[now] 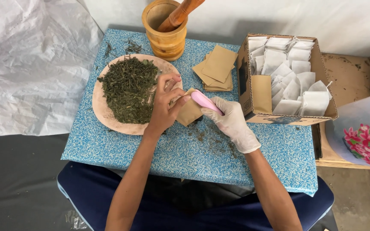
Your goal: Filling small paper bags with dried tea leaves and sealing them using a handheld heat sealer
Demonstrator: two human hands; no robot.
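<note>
Dried green herb leaves [128,89] heap loosely on a round pinkish plate [101,111] at nine o'clock on the blue speckled worktop [185,149]. Bare left hand [164,107] pinches a small tan paper pouch [189,112] at centre. Gloved right hand [232,122] grips a smooth pink scoop [206,102], long axis pointing ten o'clock. Cardboard box of white sachets [285,81] sits at three o'clock.

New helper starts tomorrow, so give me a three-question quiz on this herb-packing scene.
1. True or false: the right hand is gloved.
2. What does the left hand hold? A) brown pouch B) pestle C) plate
3. Fill in: the dried herbs lie on a ____.

Key:
1. True; it holds a pink scoop.
2. A, the pouch.
3. Plate.
</note>
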